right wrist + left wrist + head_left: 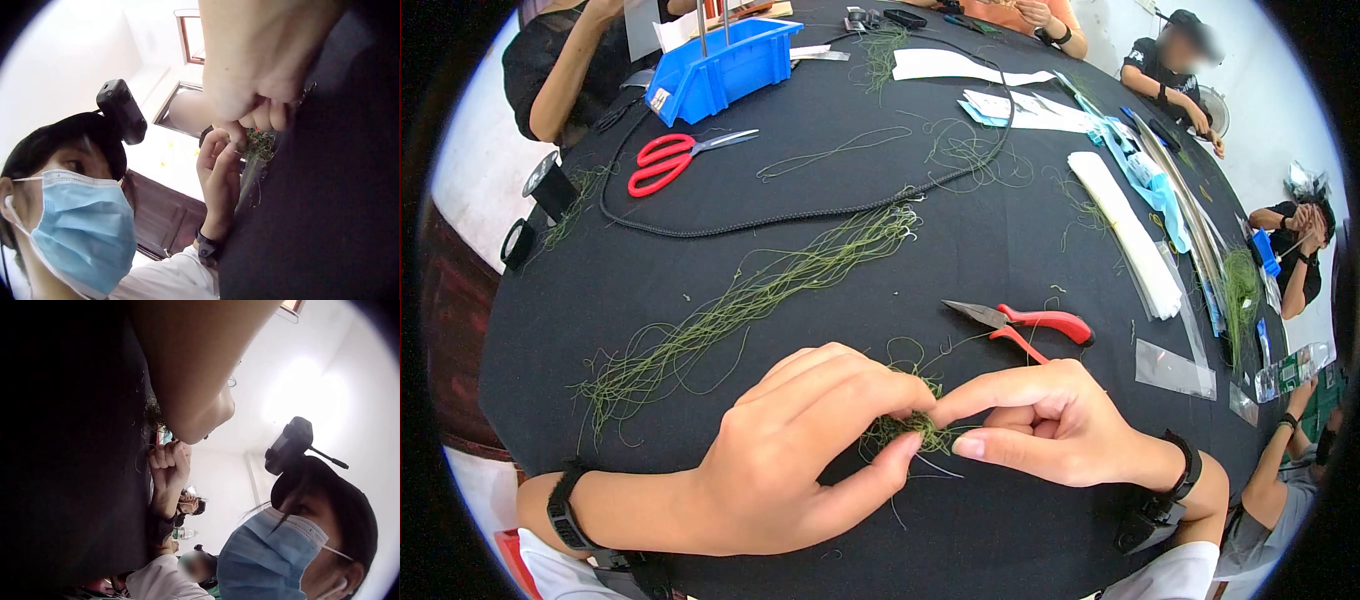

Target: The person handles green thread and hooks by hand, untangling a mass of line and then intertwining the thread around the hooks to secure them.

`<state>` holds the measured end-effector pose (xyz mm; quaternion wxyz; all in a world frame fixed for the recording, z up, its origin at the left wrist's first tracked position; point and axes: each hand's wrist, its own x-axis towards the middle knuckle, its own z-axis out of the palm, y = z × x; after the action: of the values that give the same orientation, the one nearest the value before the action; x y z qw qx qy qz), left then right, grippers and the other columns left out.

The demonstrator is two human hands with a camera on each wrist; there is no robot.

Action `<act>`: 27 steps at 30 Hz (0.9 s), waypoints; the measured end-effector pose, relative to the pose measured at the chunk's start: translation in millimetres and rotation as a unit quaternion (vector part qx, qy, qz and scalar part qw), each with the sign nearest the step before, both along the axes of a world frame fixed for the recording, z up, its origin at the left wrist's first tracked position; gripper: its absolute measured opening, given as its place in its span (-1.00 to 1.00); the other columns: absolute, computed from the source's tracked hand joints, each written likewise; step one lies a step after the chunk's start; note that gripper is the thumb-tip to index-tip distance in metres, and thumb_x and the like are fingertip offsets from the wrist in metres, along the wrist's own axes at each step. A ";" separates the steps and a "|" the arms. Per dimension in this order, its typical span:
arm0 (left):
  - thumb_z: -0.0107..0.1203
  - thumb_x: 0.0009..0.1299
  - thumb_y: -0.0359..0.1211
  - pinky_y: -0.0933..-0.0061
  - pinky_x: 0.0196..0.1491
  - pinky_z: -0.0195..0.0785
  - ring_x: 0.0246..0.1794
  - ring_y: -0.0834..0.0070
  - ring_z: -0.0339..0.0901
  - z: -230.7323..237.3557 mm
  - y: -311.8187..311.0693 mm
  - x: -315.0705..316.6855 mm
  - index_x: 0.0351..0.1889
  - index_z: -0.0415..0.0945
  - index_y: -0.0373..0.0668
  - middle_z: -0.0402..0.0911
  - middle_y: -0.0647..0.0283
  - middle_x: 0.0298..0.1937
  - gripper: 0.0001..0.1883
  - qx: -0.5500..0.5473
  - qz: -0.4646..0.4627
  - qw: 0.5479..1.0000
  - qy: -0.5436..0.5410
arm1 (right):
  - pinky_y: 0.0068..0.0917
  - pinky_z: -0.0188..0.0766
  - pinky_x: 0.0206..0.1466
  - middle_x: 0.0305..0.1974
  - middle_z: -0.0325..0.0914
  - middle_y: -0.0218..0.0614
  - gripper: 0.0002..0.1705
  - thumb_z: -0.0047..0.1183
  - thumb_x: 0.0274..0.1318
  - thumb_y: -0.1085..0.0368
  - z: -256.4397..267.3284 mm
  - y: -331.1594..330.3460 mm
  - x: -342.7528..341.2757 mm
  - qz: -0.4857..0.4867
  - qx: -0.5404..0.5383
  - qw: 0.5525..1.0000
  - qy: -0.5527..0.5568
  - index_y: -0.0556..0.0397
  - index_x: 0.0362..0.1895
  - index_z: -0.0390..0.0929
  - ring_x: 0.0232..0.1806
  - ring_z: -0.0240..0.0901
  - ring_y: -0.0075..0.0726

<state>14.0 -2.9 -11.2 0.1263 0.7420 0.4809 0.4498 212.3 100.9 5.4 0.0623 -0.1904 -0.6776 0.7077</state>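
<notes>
A small tangled bundle of green thread [912, 432] is at the front middle of the table. My left hand [800, 455] pinches it between thumb and fingers. From the other side, my right hand [1050, 425] holds strands at the bundle's edge with thumb and forefinger, the other fingers curled in. The right wrist view shows the green tangle [259, 147] hanging by the left hand's [219, 175] fingertips. Red-handled pliers [1010, 325] lie just beyond the right hand. A long hank of green lines with small hooks [800, 275] stretches across the table behind the left hand.
Red scissors [665, 165], a black cord [730, 232] and a blue bin [725, 75] lie farther back. A black spool [550, 187] stands left. White strips [1125, 235] and clear plastic bags [1175, 370] lie right. Other people sit around the table.
</notes>
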 end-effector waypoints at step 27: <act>0.31 0.02 -0.58 0.38 -0.31 0.38 -0.41 0.32 0.56 -3.1 1.3 0.6 -0.32 0.58 -0.25 0.58 0.18 -0.40 -0.75 0.049 -0.025 0.997 0.046 | -0.70 -0.11 -0.65 -0.68 0.37 -0.63 -0.86 0.14 0.14 0.42 -6.8 -7.7 3.4 -0.045 0.185 0.981 0.039 0.13 -0.20 0.64 -0.70 0.03 -0.88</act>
<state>14.6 -1.6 -14.3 0.0786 0.7788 0.4452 0.4348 215.6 93.2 -1.3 0.1544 -0.1776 -0.7844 0.5739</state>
